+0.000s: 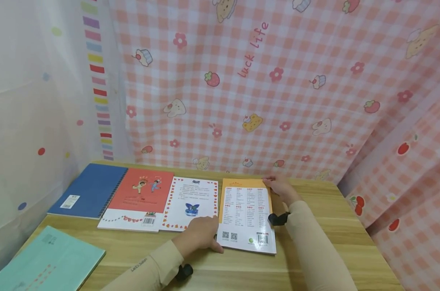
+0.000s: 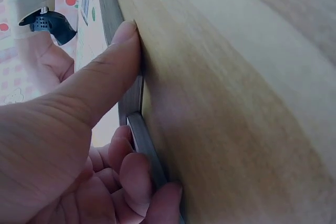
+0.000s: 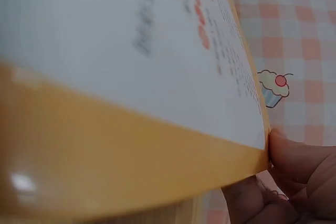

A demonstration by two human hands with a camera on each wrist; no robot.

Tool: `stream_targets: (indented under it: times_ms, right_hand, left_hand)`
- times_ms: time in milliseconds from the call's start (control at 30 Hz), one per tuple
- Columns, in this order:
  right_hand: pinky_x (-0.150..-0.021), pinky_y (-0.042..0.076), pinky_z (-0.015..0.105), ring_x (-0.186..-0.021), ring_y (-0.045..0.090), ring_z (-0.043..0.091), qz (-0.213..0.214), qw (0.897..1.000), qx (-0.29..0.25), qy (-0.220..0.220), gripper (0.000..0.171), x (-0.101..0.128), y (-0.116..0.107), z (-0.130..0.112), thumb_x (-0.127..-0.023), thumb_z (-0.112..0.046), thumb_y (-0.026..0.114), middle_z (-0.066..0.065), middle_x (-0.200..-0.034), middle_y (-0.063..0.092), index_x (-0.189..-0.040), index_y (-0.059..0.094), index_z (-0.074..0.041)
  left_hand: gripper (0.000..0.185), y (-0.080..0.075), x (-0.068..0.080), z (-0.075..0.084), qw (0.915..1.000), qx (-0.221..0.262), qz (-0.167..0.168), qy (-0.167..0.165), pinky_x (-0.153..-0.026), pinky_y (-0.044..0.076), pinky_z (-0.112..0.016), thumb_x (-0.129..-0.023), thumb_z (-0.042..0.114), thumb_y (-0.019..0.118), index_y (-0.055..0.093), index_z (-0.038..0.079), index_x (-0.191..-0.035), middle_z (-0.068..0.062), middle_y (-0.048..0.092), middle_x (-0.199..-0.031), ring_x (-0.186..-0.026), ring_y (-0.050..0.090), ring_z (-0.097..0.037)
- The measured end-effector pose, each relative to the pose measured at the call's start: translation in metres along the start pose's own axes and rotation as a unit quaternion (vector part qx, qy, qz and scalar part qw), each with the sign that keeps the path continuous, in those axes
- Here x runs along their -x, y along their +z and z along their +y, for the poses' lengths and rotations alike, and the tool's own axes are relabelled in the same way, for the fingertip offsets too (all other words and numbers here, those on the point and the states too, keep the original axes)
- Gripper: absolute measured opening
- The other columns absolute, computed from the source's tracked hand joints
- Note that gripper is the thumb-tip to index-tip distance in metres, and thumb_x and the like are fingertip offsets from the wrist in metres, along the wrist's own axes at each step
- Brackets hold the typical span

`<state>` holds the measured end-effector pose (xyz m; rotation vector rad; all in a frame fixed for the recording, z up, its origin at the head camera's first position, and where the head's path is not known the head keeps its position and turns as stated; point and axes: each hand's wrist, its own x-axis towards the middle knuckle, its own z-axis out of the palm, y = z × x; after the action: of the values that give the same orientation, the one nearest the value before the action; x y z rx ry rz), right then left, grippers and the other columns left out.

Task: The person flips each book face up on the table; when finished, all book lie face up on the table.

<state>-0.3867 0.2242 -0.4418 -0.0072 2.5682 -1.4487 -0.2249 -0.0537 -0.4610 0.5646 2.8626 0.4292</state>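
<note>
A yellow-and-white book (image 1: 246, 214) lies on the surface (image 1: 343, 226), right of the white leaf-bordered book (image 1: 196, 192). The right hand (image 1: 282, 189) pinches its far right corner between thumb and fingers. The left hand (image 1: 201, 233) is at its near left corner, thumb against the near edge and fingers bent; I cannot tell whether it grips. Farther left lie a red-and-white book (image 1: 143, 190) and a blue spiral notebook (image 1: 90, 188); a mint-green book (image 1: 56, 258) lies near left.
</note>
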Motion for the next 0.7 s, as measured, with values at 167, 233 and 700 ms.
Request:
stream_targets:
  times_ms: [167,233,700]
  right_hand:
    - [-0.079,0.050,0.026,-0.100,0.055,0.024,0.002,1.000,-0.018,0.011,0.036,-0.0027,-0.0013,0.0034,-0.107,-0.015,0.054,0.021,-0.128,0.057,-0.134,0.057,0.008]
    - [-0.073,0.048,0.025,-0.092,0.054,0.022,0.005,0.999,-0.026,0.019,0.036,-0.0027,-0.0015,0.0044,-0.107,-0.016,0.054,0.018,-0.121,0.058,-0.135,0.057,0.007]
    - [-0.060,0.054,0.025,-0.071,0.065,0.015,-0.065,0.984,-0.140,0.089,0.036,0.0022,-0.0019,0.0081,-0.107,-0.022,0.054,0.008,-0.085,0.070,-0.122,0.056,0.010]
  left_hand:
    - [0.065,0.0004,0.0003,0.0002,1.0000,0.001,-0.001,0.001,-0.063,0.048,-0.034,-0.065,0.051,0.093,0.057,0.007,-0.095,-0.001,0.055,-0.075,-0.067,0.051,-0.017]
    - [0.065,0.0003,0.0004,0.0004,1.0000,0.001,-0.001,0.004,-0.064,0.049,-0.035,-0.065,0.051,0.093,0.057,0.007,-0.096,-0.002,0.056,-0.076,-0.068,0.052,-0.018]
    - [0.068,-0.0005,0.0023,0.0000,1.0000,0.003,-0.001,0.003,-0.066,0.050,-0.034,-0.066,0.052,0.093,0.059,0.005,-0.101,-0.002,0.057,-0.078,-0.069,0.051,-0.017]
